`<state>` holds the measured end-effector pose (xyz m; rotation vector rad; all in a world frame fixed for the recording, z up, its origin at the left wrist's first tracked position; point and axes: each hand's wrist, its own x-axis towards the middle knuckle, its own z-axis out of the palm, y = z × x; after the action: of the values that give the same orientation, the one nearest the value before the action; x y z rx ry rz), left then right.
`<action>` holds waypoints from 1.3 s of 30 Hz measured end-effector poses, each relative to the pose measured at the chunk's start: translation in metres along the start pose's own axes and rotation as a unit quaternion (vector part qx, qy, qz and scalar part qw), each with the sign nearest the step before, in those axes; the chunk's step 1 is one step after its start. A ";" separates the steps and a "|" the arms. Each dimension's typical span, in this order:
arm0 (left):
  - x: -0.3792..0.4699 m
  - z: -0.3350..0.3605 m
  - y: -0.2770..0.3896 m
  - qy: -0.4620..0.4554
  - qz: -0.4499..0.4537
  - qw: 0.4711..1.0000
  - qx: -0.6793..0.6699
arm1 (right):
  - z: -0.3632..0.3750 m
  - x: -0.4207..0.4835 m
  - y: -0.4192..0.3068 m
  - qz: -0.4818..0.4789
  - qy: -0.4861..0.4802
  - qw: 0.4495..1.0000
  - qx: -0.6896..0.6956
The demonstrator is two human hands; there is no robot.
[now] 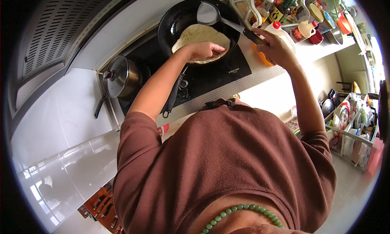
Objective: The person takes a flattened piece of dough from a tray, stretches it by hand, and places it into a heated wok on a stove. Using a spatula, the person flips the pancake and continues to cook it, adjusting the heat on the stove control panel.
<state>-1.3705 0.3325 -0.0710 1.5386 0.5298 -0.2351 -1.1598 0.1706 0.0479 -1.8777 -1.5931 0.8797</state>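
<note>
A round, pale flatbread (204, 33) lies in a black wok (176, 16) on the cooktop, its rim reaching up the wok's near wall. Over its near right part is my left hand (202, 50), fingers bent and fingertips at the dough's edge. Whether they pinch the dough or only press on it, I cannot tell. My right hand (276, 48) grips the dark handle of a metal wok spatula (208, 14). The spatula's broad blade is raised over the far side of the wok, apart from the flatbread.
Left of the wok stands a lidded saucepan (117, 77) on the black cooktop (219, 74). The wok's handle (175, 95) points toward me. Bottles (280, 10) and jars crowd the back right counter, with a white jug (285, 35) close behind my right hand. A range hood (48, 32) overhangs the left.
</note>
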 end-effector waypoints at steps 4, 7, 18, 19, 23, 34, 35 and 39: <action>0.003 0.003 0.008 0.045 -0.013 0.992 0.117 | 0.000 0.003 -0.003 0.016 -0.009 1.000 0.010; 0.011 -0.007 -0.002 0.104 0.010 0.959 0.265 | 0.000 0.005 -0.003 0.008 0.002 1.000 -0.024; 0.040 -0.046 -0.078 0.118 -0.034 0.867 0.483 | -0.012 -0.004 -0.007 0.055 0.006 0.998 -0.025; 0.043 -0.049 -0.079 0.120 -0.031 0.863 0.490 | -0.012 -0.005 -0.006 0.058 0.005 0.998 -0.032; 0.054 -0.092 -0.093 0.136 -0.035 0.863 0.485 | -0.009 -0.003 -0.012 0.045 -0.002 0.998 -0.045; 0.044 -0.062 -0.038 0.205 0.045 0.900 0.381 | -0.041 0.023 -0.048 0.017 -0.009 0.971 -0.239; 0.042 -0.058 -0.036 0.205 0.038 0.898 0.388 | -0.042 0.029 -0.052 0.012 -0.011 0.965 -0.262; 0.032 -0.059 -0.043 0.214 0.011 0.886 0.412 | -0.037 0.058 -0.093 0.078 -0.061 0.934 -0.343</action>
<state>-1.3732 0.3950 -0.1210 2.4579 0.8181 -0.0964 -1.1863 0.2441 0.1331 -2.4862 -2.0277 0.5348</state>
